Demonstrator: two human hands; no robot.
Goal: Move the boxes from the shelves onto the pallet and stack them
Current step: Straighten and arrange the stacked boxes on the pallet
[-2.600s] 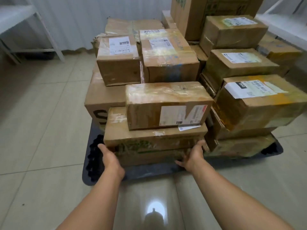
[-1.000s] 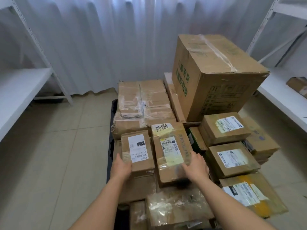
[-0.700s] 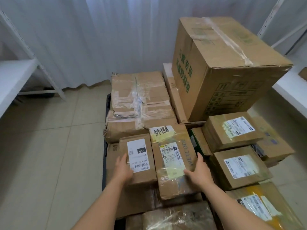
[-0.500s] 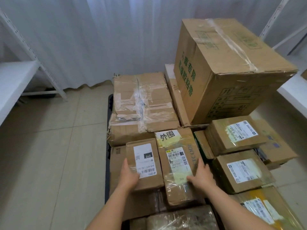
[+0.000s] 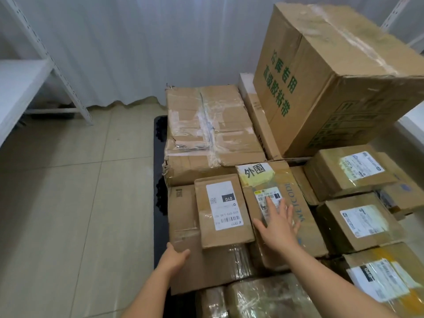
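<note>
Right hand point(image 5: 278, 228) flat, fingers spread, on taped box point(image 5: 275, 203) atop pallet point(image 5: 158, 180) stack. Left hand point(image 5: 175, 257) against flat box point(image 5: 206, 260) edge, fingers relaxed, seemingly ungripped.

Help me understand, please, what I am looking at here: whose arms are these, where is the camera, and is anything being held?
There is no machine here: these are a person's two bare arms, filmed by a wide-angle camera worn on the head, looking forward and down. Cardboard boxes are stacked on a black pallet on the tiled floor. The right hand lies flat, fingers spread, on the taped box marked WETCODE. The left hand rests against the near left corner of the flat box beneath the smaller box labelled 010. Nothing is lifted or gripped. A big carton with green print tops the far stack, and white shelves stand at the sides.
</note>
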